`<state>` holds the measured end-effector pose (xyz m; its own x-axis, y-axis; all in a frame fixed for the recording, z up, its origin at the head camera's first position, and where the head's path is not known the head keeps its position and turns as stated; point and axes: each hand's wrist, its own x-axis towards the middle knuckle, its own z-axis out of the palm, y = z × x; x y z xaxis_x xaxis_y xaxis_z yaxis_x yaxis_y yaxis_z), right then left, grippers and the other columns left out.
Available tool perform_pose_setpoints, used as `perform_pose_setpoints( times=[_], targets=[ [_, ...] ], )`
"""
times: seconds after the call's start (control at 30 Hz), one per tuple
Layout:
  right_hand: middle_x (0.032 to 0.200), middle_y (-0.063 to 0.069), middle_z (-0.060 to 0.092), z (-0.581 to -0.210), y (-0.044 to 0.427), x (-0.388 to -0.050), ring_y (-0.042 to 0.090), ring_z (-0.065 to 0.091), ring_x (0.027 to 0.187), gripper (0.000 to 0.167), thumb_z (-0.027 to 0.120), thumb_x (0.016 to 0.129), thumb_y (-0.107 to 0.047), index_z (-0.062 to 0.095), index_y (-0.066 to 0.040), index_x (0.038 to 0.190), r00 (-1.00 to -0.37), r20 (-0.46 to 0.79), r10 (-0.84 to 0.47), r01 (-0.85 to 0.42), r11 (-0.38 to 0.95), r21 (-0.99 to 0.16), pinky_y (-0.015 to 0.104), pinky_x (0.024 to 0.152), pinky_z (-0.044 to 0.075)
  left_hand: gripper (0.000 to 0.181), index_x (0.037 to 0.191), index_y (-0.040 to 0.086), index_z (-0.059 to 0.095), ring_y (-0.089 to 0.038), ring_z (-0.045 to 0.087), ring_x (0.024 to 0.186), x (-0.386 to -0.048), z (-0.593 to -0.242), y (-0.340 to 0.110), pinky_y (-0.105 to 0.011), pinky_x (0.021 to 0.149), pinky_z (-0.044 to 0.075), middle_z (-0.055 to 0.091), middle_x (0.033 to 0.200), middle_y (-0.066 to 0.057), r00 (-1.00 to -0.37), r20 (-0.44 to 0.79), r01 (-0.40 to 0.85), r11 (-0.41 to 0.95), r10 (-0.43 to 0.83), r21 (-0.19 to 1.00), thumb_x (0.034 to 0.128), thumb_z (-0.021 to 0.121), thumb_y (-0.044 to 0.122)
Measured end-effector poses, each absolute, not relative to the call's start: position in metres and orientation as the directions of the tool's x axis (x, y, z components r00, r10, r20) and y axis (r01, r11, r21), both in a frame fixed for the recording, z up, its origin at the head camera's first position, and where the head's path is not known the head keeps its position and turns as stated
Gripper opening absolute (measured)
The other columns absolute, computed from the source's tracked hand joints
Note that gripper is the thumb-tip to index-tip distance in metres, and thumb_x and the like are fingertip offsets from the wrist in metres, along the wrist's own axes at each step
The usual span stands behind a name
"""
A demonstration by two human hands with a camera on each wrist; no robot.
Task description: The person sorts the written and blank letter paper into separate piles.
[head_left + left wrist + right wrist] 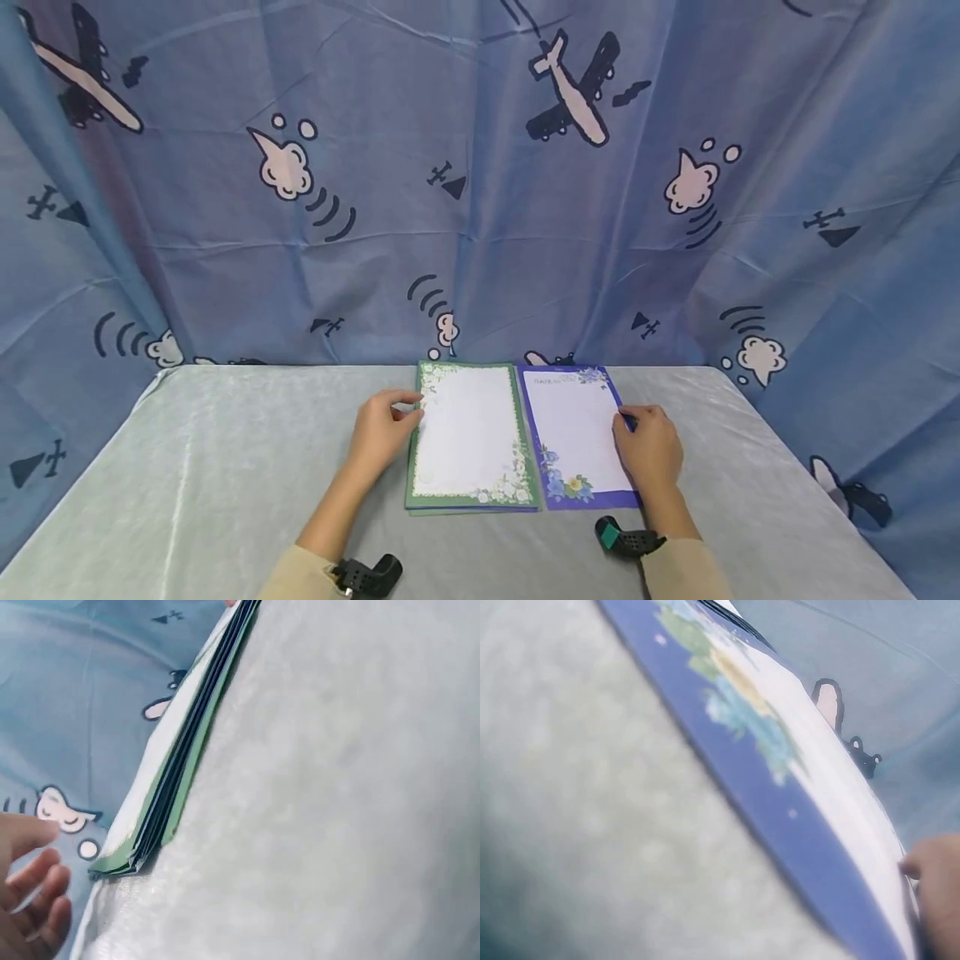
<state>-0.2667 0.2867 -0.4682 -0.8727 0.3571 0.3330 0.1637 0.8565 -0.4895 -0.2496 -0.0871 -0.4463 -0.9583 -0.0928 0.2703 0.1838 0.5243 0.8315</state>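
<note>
Head view: a green stack point(468, 433) and a purple sheet point(573, 437) lie side by side on the pale, slightly wrinkled desk point(247, 467), both reaching up to its far edge, with a hand at each outer side.
Left hand point(382, 425): out at the stack's left edge, thumb and forefinger tips right by the border. The left wrist view has the fingers loosely bent and parted, just off the stack's corner; whether a tip touches paper, I can't tell.
Right hand point(651, 446): at the purple sheet's right side, around halfway up, thumb and forefinger pinching the border; its other fingers are mostly hidden from me.
Green stack: several sheets thick, the top one white in the middle, with white flowers at upper left and lower right. Seen side-on from the left wrist, green and dark blue edges show in layers, not quite squared up.
Purple sheet: just right of the stack; white middle, blue flowers at upper right and lower left, a yellow bloom among the lower ones. Faint lettering runs along the top, too small to read.
Wrists: a black device on each, left device point(369, 577) and right device point(628, 537), the latter with a green patch, against beige sleeves point(686, 571).
Curtain point(375, 192): blue, hanging behind, printed with planes and clouds.
</note>
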Motion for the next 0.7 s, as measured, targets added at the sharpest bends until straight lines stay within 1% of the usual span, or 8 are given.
perform_pose_setpoints(
  times=[0.13, 0.23, 0.37, 0.47, 0.57, 0.7],
  targets=[
    [0.122, 0.028, 0.064, -0.468, 0.289, -0.266, 0.047, 0.062, 0.111, 0.033, 0.062, 0.096, -0.02, 0.072, 0.001, 0.12, -0.887, 0.306, 0.345, 0.168, 0.859, -0.484, 0.059, 0.09, 0.05, 0.028, 0.114, 0.005, 0.075, -0.014, 0.065, 0.075, -0.25, -0.457, -0.089, -0.024, 0.064, 0.05, 0.073, 0.114, -0.015, -0.966, 0.235, 0.151, 0.495, -0.111, 0.856, 0.087, 0.077, 0.008],
    [0.125, 0.03, 0.061, -0.464, 0.29, -0.264, 0.049, 0.061, 0.114, 0.036, 0.062, 0.097, -0.021, 0.069, 0.001, 0.125, -0.912, 0.255, 0.322, 0.183, 0.874, -0.449, 0.061, 0.093, 0.05, 0.033, 0.118, 0.006, 0.073, -0.014, 0.066, 0.08, -0.252, -0.462, -0.087, -0.026, 0.069, 0.051, 0.073, 0.115, -0.013, -0.967, 0.228, 0.142, 0.507, -0.111, 0.85, 0.0861, 0.079, 0.011],
    [0.127, 0.034, 0.059, -0.447, 0.288, -0.261, 0.051, 0.059, 0.115, 0.043, 0.063, 0.096, -0.026, 0.065, 0.004, 0.128, -0.953, 0.155, 0.26, 0.186, 0.907, -0.378, 0.064, 0.093, 0.05, 0.034, 0.116, 0.011, 0.075, -0.014, 0.062, 0.082, -0.253, -0.468, -0.081, -0.031, 0.072, 0.048, 0.072, 0.106, -0.007, -0.963, 0.252, 0.144, 0.609, -0.096, 0.78, 0.0841, 0.081, 0.018],
    [0.128, 0.033, 0.061, -0.43, 0.28, -0.258, 0.05, 0.059, 0.115, 0.047, 0.063, 0.096, -0.031, 0.066, 0.004, 0.127, -0.975, 0.113, 0.193, 0.134, 0.908, -0.396, 0.063, 0.092, 0.05, 0.031, 0.113, 0.014, 0.076, -0.014, 0.061, 0.084, -0.253, -0.473, -0.08, -0.033, 0.073, 0.047, 0.071, 0.101, -0.004, -0.954, 0.286, 0.152, 0.67, -0.094, 0.727, 0.083, 0.082, 0.02],
    [0.127, 0.029, 0.065, -0.415, 0.266, -0.256, 0.045, 0.064, 0.112, 0.046, 0.064, 0.097, -0.032, 0.068, 0.003, 0.126, -0.979, 0.157, 0.128, 0.039, 0.881, -0.472, 0.058, 0.09, 0.053, 0.03, 0.112, 0.015, 0.077, -0.015, 0.063, 0.086, -0.252, -0.475, -0.081, -0.033, 0.073, 0.048, 0.071, 0.102, -0.004, -0.949, 0.3, 0.157, 0.679, -0.098, 0.717, 0.0829, 0.082, 0.021],
    [0.119, 0.022, 0.072, -0.401, 0.243, -0.252, 0.036, 0.069, 0.101, 0.038, 0.067, 0.096, -0.028, 0.071, 0.0, 0.122, -0.961, 0.267, 0.068, -0.095, 0.828, -0.552, 0.047, 0.082, 0.056, 0.029, 0.111, 0.015, 0.077, -0.015, 0.063, 0.086, -0.252, -0.475, -0.083, -0.033, 0.073, 0.048, 0.071, 0.102, -0.004, -0.949, 0.3, 0.157, 0.68, -0.097, 0.716, 0.0828, 0.083, 0.021]
  ],
)
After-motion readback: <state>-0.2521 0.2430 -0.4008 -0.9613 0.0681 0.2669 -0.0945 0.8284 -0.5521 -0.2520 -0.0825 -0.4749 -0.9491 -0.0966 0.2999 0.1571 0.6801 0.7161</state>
